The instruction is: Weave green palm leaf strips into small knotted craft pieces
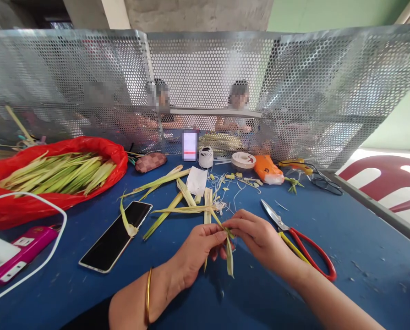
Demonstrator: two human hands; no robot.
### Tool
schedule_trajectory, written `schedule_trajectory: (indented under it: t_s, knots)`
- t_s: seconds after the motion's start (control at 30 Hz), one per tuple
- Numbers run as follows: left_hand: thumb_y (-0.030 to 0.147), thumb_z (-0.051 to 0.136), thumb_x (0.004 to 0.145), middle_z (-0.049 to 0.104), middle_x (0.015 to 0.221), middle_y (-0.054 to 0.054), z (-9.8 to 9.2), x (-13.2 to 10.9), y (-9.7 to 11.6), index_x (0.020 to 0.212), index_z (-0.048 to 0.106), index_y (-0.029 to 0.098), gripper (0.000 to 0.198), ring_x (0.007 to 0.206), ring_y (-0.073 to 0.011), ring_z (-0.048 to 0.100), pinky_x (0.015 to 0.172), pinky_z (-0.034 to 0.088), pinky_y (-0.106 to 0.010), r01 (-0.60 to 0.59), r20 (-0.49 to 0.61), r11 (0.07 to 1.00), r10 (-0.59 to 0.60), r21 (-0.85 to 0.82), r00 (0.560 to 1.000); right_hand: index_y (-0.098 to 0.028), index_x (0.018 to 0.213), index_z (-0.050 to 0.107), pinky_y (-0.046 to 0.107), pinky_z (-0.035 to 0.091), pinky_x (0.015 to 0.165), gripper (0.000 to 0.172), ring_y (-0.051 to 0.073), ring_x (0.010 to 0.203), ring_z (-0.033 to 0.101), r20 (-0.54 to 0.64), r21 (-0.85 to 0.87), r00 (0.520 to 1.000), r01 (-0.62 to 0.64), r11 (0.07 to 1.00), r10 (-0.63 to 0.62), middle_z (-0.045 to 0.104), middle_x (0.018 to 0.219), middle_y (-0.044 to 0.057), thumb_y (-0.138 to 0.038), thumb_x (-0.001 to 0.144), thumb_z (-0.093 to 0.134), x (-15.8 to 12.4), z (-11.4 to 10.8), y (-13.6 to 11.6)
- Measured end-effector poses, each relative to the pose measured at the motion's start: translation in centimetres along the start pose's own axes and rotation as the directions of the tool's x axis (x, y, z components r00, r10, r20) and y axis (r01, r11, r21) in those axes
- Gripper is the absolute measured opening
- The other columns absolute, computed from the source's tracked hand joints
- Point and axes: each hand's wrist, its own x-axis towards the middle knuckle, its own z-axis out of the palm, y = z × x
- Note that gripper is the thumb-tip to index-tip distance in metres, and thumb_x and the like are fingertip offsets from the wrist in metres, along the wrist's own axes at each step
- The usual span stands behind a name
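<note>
Near the middle of the blue table, my left hand [205, 243] and my right hand [254, 233] meet, their fingers closed on a folded strip of corn husk [230, 259]. One end of it hangs below my fingers. A part of the strip is hidden between the fingertips. Just beyond my hands lie several loose husks [170, 208] and a tangle of white thread [220, 201]. To the right of my right hand rest scissors with red handles [296, 233], blades apart, over a yellow-handled tool [294, 247].
A red bag [115, 160] full of husks stands at the left. Before it lie a phone [113, 240] and a magenta power strip [29, 256]. Thread spool [205, 158], tape roll [243, 160] and orange packet [268, 169] line the back. People sit behind a perforated metal screen [205, 64].
</note>
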Motion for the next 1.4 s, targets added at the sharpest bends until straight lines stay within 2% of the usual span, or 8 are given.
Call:
schedule_trajectory:
  t_s: [0.13,0.4,0.9,1.0,1.1,1.17,1.27,1.4]
  knots:
    - [0.039,0.072,0.071,0.059,0.064,-0.001,0.0,-0.1,0.1,0.073,0.064,0.013,0.028,0.055,-0.008,0.047,0.055,0.03,-0.024,0.017,0.001,1.0,-0.017,-0.017,1.0,-0.02,0.102,0.068,0.03,0.051,0.071,0.027,0.017,0.079,0.062,-0.032,-0.02,0.999,0.017,1.0,-0.017,0.061,0.089,0.008,-0.022,0.097,0.042,-0.1,0.3,0.1]
    - [0.029,0.073,0.068,0.068,0.075,-0.005,0.2,-0.1,0.2,0.081,0.067,0.012,0.022,0.053,-0.0076,0.05,0.054,0.029,-0.024,0.005,-0.047,1.0,-0.005,-0.005,0.999,-0.021,0.108,0.066,0.029,0.051,0.073,0.025,0.017,0.081,0.062,-0.066,-0.014,0.998,0.016,1.0,-0.016,0.06,0.092,0.007,-0.022,0.097,0.044,-0.2,0.9,0.2]
    - [0.03,0.073,0.066,0.057,0.066,0.0,-0.1,-0.2,0.3,0.078,0.07,0.013,0.021,0.06,-0.0108,0.05,0.055,0.029,-0.025,-0.017,-0.034,1.0,0.017,-0.007,0.999,-0.023,0.107,0.069,0.033,0.052,0.076,0.021,0.018,0.083,0.062,0.016,0.11,0.999,-0.051,0.993,0.05,0.061,0.094,0.006,-0.023,0.089,0.058,0.0,-0.2,-0.6]
    - [0.035,0.072,0.067,0.058,0.067,-0.001,-0.1,-0.2,0.5,0.077,0.069,0.014,0.023,0.059,-0.0108,0.05,0.054,0.028,-0.025,0.014,-0.061,1.0,-0.015,-0.023,0.998,-0.023,0.116,0.065,0.035,0.052,0.079,0.036,0.018,0.084,0.064,-0.01,0.24,0.985,-0.166,0.957,0.173,0.062,0.099,0.005,-0.022,0.08,0.067,0.0,0.3,-0.2]
    - [0.037,0.072,0.068,0.057,0.062,0.0,-0.1,-0.1,0.6,0.074,0.067,0.015,0.023,0.057,-0.01,0.047,0.054,0.028,-0.025,0.021,-0.098,1.0,-0.023,-0.022,0.995,-0.02,0.121,0.059,0.032,0.054,0.068,0.055,0.015,0.071,0.063,0.054,0.45,0.916,-0.378,0.809,0.398,0.066,0.095,0.004,-0.027,0.069,0.077,0.2,0.8,0.1]
    - [0.037,0.071,0.068,0.057,0.062,0.0,-0.2,-0.1,0.6,0.075,0.067,0.015,0.023,0.056,-0.0096,0.047,0.053,0.027,-0.025,0.036,-0.1,0.999,-0.039,-0.037,0.994,-0.017,0.106,0.066,0.029,0.051,0.059,0.042,0.015,0.066,0.062,0.136,0.509,0.879,-0.458,0.729,0.457,0.069,0.084,0.003,-0.032,0.069,0.076,0.3,0.8,0.1]
    - [0.036,0.069,0.068,0.06,0.067,-0.001,-0.3,0.0,0.6,0.076,0.066,0.015,0.023,0.055,-0.0091,0.049,0.051,0.026,-0.024,0.059,-0.088,0.996,-0.065,-0.071,0.994,-0.017,0.085,0.07,0.026,0.046,0.057,0.022,0.016,0.069,0.062,0.183,0.49,0.873,-0.48,0.728,0.453,0.071,0.075,0.003,-0.035,0.073,0.071,0.5,0.4,-0.1]
    - [0.036,0.068,0.068,0.063,0.073,-0.002,-0.4,0.1,0.7,0.079,0.066,0.014,0.024,0.054,-0.0073,0.047,0.049,0.024,-0.022,0.059,-0.081,0.996,-0.065,-0.068,0.995,-0.018,0.085,0.072,0.028,0.044,0.062,0.02,0.015,0.07,0.061,0.201,0.45,0.885,-0.464,0.763,0.42,0.073,0.08,0.003,-0.036,0.078,0.067,0.5,-0.1,0.1]
